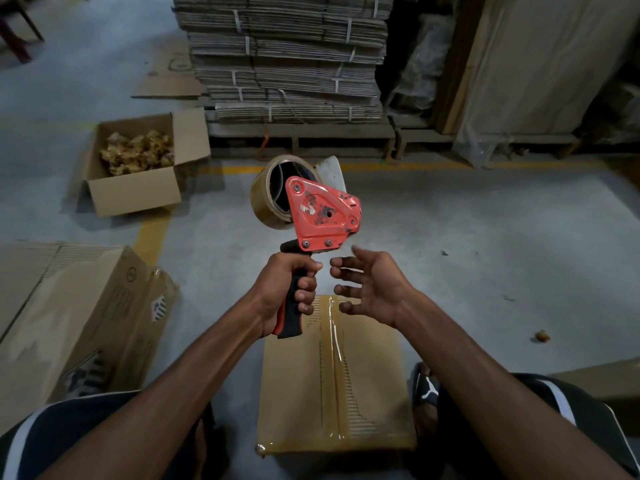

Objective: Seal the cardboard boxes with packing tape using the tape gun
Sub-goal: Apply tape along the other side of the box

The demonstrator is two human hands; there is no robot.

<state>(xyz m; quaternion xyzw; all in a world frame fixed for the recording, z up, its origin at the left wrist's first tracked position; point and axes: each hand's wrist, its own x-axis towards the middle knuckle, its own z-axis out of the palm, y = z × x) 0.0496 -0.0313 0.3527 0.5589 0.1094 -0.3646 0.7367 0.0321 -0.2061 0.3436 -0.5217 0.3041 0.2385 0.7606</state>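
Both forearms run out of the bottom edge, so nothing above the elbows shows, and the dark shorts with white stripes (pixel 41 441) are cut off at the lower corners. The flat brown cardboard box with a strip of clear tape down its middle seam (pixel 367 382) lies on the floor below and behind both hands; its far end is hidden by the wrists and by the tool's handle. Its printed markings are too faint to read.

The left hand (pixel 287 289) is wrapped tight around the black-and-red handle of the red metal tape gun (pixel 322 216), with fingers curled over the grip and the thumb across its front. The gun stands nearly upright, its long axis running from the handle's butt near the wrist up to the scuffed red side plate above the knuckles. The roll of brown packing tape (pixel 268 199) sits up and to the left of that hand, partly covered by the plate, and a pale guard flap sticks out behind the plate's top; the cutting edge cannot be made out.

The right hand (pixel 370 289) hovers just right of the handle, fingers spread and loosely bent toward it, holding nothing and not touching the gun.

Far to the left of the left hand stands an open cardboard box of crumpled brown tape scraps (pixel 135 168).
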